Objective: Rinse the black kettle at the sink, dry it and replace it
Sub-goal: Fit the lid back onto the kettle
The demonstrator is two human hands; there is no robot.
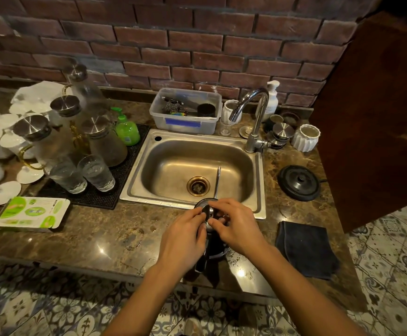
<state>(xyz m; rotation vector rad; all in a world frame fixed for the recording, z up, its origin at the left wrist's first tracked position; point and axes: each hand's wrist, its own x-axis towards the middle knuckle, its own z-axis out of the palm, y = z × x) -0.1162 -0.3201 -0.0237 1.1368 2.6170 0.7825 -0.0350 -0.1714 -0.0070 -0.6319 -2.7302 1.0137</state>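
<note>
The black kettle (217, 249) stands on the counter just in front of the sink (134, 187), mostly hidden under my hands. Its thin gooseneck spout (217, 180) reaches out over the basin. My left hand (183, 238) and my right hand (237, 226) meet on top of it, fingertips pinching the round lid (207, 211) from both sides. The kettle's handle (201, 264) shows below my left wrist. Its round black base (299, 182) lies on the counter right of the sink. A folded black cloth (306, 248) lies to the right of the kettle.
The chrome tap (253, 110) arches over the sink's back right corner; no water runs. Glass jugs and tumblers (95, 173) crowd a black mat on the left, with green soap (126, 129). A plastic tub (185, 122) sits behind. A wooden cabinet door (379, 117) hangs open at right.
</note>
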